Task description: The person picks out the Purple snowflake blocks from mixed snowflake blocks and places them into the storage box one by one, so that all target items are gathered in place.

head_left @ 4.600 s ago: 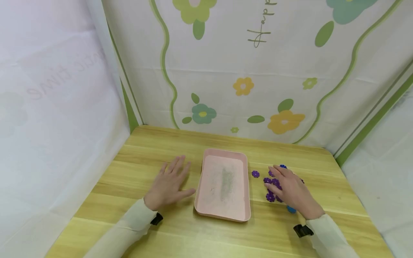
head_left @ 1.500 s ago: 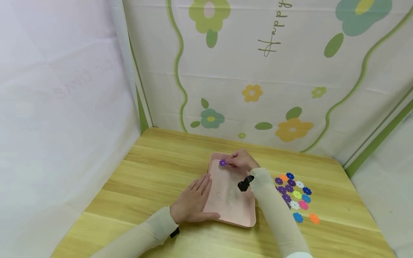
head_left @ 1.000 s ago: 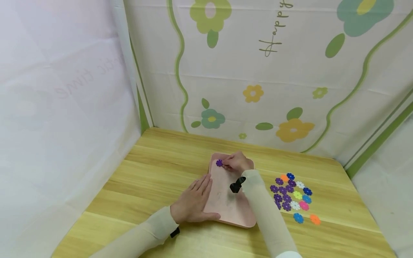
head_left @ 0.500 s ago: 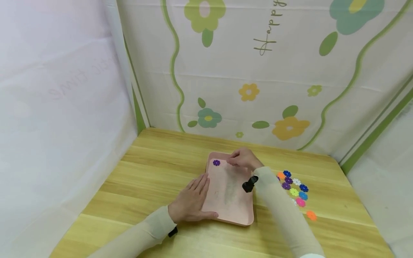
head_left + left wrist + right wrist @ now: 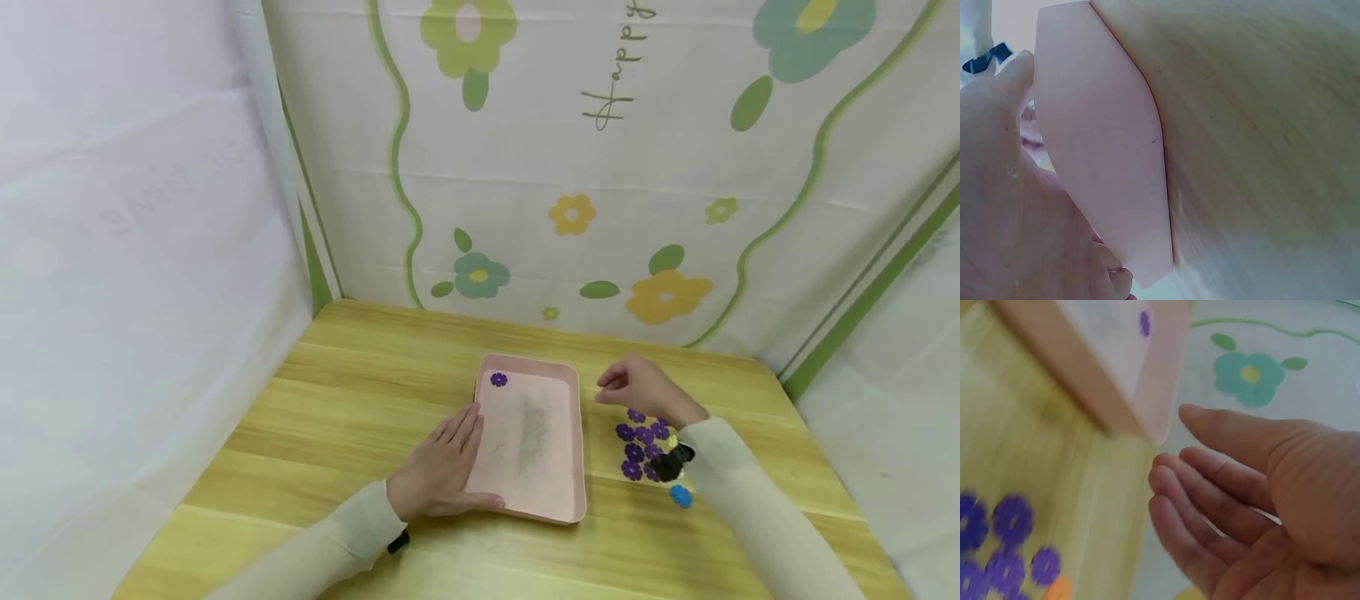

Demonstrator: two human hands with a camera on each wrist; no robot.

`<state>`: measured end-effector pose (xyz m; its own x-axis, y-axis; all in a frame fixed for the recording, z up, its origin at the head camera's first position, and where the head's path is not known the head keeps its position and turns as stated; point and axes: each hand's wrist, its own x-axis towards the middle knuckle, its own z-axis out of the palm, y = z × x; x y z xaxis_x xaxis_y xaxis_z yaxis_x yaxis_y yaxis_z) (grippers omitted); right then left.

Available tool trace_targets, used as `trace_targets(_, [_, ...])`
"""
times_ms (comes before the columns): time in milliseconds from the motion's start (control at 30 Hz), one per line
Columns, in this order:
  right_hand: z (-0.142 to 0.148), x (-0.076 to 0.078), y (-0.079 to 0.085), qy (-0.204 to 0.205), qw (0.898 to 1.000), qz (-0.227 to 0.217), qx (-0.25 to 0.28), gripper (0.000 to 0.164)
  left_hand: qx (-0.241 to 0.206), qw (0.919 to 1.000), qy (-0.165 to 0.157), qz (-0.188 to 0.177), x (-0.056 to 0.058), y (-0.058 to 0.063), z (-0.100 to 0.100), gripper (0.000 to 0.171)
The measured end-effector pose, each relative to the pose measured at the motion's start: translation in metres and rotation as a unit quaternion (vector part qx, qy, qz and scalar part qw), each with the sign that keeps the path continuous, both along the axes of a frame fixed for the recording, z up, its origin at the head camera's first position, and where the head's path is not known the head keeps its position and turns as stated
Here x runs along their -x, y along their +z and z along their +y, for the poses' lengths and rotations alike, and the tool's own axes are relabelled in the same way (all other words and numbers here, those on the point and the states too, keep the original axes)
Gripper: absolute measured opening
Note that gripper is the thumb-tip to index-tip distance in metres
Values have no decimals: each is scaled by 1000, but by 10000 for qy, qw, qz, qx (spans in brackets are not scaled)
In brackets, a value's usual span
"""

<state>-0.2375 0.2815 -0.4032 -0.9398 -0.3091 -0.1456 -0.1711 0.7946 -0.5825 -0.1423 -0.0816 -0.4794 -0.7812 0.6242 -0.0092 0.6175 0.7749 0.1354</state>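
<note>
Your left forearm [image 5: 322, 537] lies at seven o'clock; your left hand [image 5: 438, 473] shows its back, straight fingers toward one, thumb spread toward three. Your right forearm [image 5: 757, 500] lies at five; your right hand [image 5: 648, 392] points toward nine, fingers loosely bent, thumb apart from them.

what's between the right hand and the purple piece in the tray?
Head view: from purple piece to right hand, only bare floor of the pink tray, its right wall and a strip of bare table.
</note>
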Motion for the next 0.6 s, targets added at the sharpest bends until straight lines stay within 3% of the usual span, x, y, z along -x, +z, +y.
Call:
trace_targets(333, [51, -12, -42, 525, 9966, 472, -424, 31, -34, 9999, 82, 120, 4, -14, -2, 122])
trace_targets(600, [57, -23, -65, 640, 9944, 660, -524, 28, -80, 9997, 82, -208, -2, 5, 0, 118])
